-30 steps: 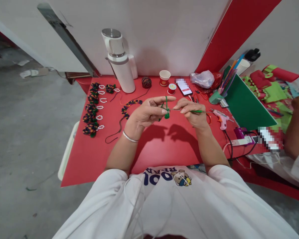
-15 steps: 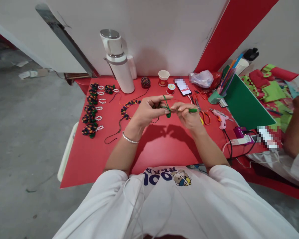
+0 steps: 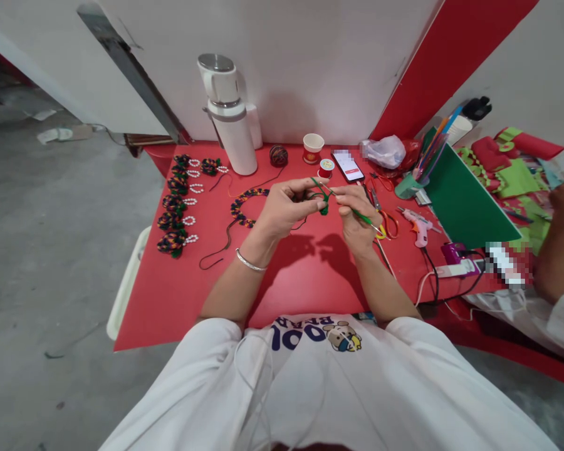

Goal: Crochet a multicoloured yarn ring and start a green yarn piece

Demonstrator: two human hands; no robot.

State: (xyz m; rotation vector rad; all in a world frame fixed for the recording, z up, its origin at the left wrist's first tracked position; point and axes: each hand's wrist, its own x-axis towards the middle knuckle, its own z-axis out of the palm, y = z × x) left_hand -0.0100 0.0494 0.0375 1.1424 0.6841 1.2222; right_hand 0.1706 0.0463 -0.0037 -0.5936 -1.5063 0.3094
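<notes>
Above the middle of the red table [image 3: 291, 285], my left hand [image 3: 286, 205] is closed on a small piece of green crochet [image 3: 324, 208], with green yarn running over its raised index finger. My right hand [image 3: 357, 216] grips a crochet hook [image 3: 363, 217] by its green handle; the metal tip slants up to the yarn near the left fingertips. Behind my left hand lies a ring of multicoloured crochet [image 3: 237, 207] with a dark loose tail. How the left fingers pinch the work is partly hidden.
Several dark crocheted pieces with bead loops [image 3: 172, 220] line the left side. Along the back are a white flask [image 3: 237, 141], yarn ball [image 3: 278, 155], paper cup [image 3: 313, 148] and phone [image 3: 348, 165]. Scissors [image 3: 389, 224] and a pink glue gun [image 3: 420, 228] lie right. Another person's arm [image 3: 561, 238] rests far right.
My right hand has turned, tilting the hook from nearly level to slanting, its tip higher and its handle lower. The green yarn is now drawn toward the right fingers. The view has shifted slightly.
</notes>
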